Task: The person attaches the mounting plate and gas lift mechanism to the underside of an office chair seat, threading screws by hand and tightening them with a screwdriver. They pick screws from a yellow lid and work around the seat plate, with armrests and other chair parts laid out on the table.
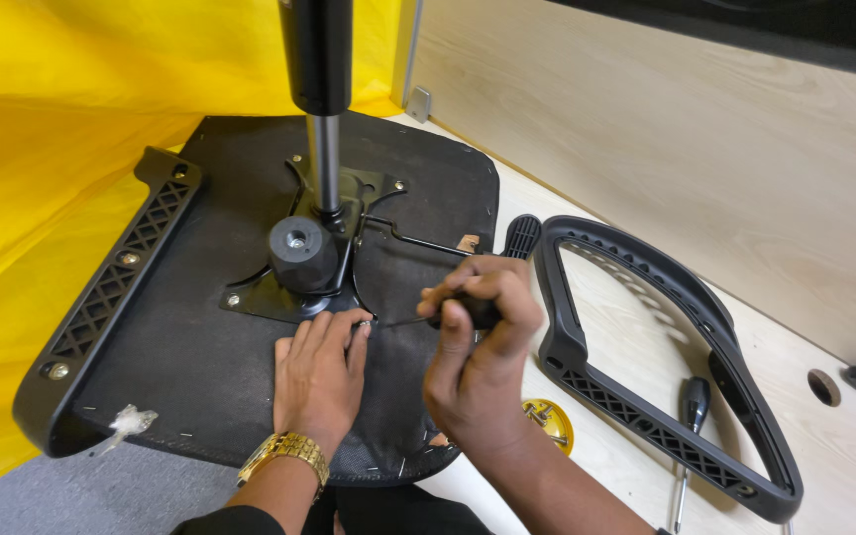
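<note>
One armrest (pixel 656 367) (black), spare screwdriver (pixel 688 428) beside

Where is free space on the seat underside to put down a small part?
The fabric between the left armrest and the metal plate is bare, and so is the near patch left of the left hand. It is crowded around the plate's near right corner, where the right hand works a screwdriver beside the left fingers.
</note>
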